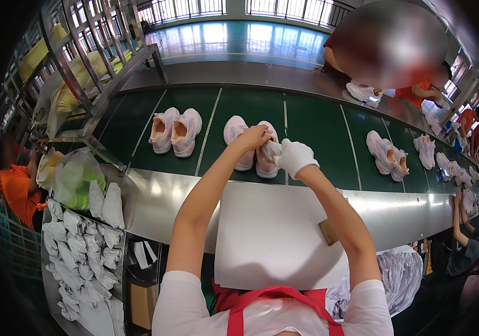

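Apparently, on the green belt (321, 140), I'm working at the mouth of a pink shoe (266, 167): my left hand (253, 138) is pinching its top, my gloved right hand (296, 158) is curling beside it, grip hidden. The next move is probably needing a steady shoe.

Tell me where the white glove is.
Just right of centre in the head view, the white glove is on the right hand, beside a pale pink shoe.

A white short-sleeved fabric T-shirt (180, 302) flanks a red cloth apron (290, 293) with two straps (235, 320); beyond the apron, a white fabric glove (300, 159) covers the right hand (292, 154), the left hand (252, 138) bare.
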Demonstrator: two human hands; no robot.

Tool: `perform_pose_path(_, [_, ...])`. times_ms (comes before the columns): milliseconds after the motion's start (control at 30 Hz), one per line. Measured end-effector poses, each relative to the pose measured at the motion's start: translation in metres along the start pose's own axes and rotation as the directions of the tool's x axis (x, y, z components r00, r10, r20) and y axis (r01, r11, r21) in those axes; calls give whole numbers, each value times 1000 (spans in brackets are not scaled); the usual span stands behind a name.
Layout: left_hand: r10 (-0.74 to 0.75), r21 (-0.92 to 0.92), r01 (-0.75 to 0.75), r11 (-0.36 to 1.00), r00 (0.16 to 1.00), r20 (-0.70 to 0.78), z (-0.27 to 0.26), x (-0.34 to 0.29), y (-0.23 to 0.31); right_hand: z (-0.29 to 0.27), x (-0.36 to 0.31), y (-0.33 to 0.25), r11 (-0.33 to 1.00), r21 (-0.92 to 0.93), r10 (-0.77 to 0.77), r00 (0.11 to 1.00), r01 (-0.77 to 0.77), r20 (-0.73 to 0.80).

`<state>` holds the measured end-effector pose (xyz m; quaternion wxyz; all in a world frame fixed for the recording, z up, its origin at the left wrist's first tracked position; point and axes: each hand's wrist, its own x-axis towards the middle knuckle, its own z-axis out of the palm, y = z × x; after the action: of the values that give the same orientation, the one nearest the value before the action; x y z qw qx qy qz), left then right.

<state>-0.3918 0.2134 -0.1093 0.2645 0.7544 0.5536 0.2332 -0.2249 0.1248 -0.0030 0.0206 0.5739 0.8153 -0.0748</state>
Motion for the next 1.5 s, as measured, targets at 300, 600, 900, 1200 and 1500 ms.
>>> perform_pose_path(300, [27,36,-28,999,999,19,-1,4,3,15,57,4,955,17,-284,890,297,357])
perform_pose_path(600, [37,-17,-34,999,983,178,-2,3,-1,44,55,24,994,-2,-106,994,106,-39])
perform_pose_path(900, [-126,262,226,938,928,-351,54,5,42,89,97,35,988,154,33,973,3,-230])
perform_pose_path(1200, [-125,293,240,926,924,-363,54,3,20,25,-25,60,867,465,-29,950,178,-311])
perform_pose_path(1500, [712,47,-711,702,702,-16,97,-183,176,41,-224,95,971,116,233,932,-208,-278])
